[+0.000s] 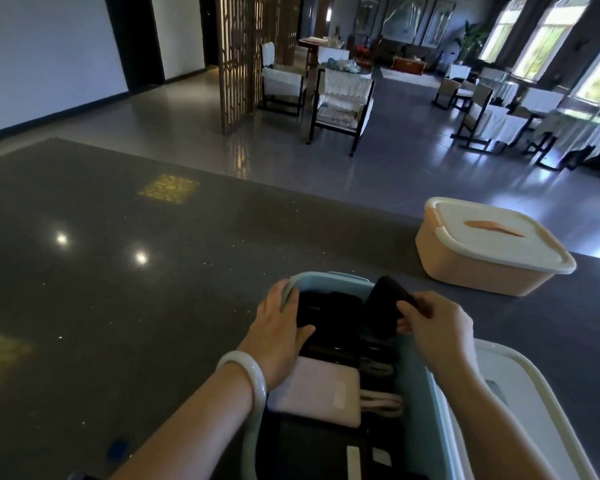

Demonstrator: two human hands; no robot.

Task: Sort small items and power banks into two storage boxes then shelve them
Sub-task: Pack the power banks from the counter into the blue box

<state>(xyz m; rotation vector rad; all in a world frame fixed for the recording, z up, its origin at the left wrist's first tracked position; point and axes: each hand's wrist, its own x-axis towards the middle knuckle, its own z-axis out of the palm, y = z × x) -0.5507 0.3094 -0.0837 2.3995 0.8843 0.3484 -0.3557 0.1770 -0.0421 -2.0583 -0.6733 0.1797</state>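
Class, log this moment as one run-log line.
stage: filling blue box | right hand: pinches black power bank over box | left hand: rests on box rim | orange box: lidded, apart

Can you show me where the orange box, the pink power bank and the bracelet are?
orange box (478, 271): head view, front side wall.
pink power bank (312, 389): head view, middle of its top face.
bracelet (248, 370): head view, band on left wrist.

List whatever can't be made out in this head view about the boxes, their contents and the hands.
- Orange box: its closed white lid hides the contents.
- Blue box: the near end is cut off by the bottom edge.
- Black power banks in the blue box: too dark to count or tell apart.
- Black item pinched by the right hand: its lower part is hidden by the fingers.
- Left hand: its fingertips are lost against the dark items.
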